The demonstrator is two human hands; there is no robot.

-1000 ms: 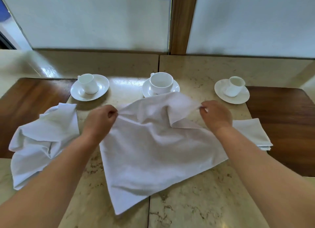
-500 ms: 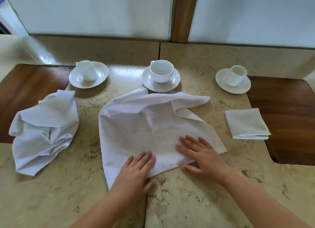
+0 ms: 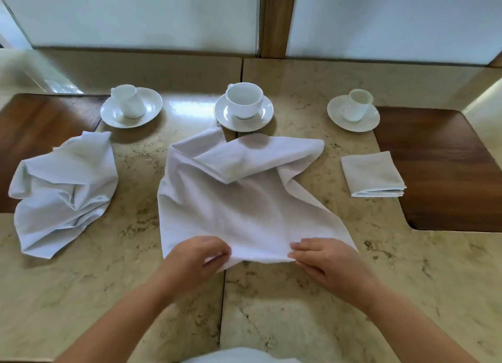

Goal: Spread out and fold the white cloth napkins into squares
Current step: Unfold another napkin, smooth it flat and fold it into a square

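Hands (image 3: pixel 260 256) slid nearer, three napkins (image 3: pixel 244 199), three cups (image 3: pixel 244 97)

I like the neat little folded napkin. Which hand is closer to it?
Right. The right hand sits below and left of the folded napkin; the left hand lies farther left, both pinching the middle napkin.

Open napkin (image 3: pixel 244 207) mid counter (image 3: pixel 312 294); crumpled napkin (image 3: pixel 63 191) left, folded napkin (image 3: pixel 372 174) right, three cups (image 3: pixel 244 99) on saucers (image 3: pixel 243 118) behind.

Three cups (image 3: pixel 243 99) block beyond; near marble table (image 3: pixel 298 308) lies bare
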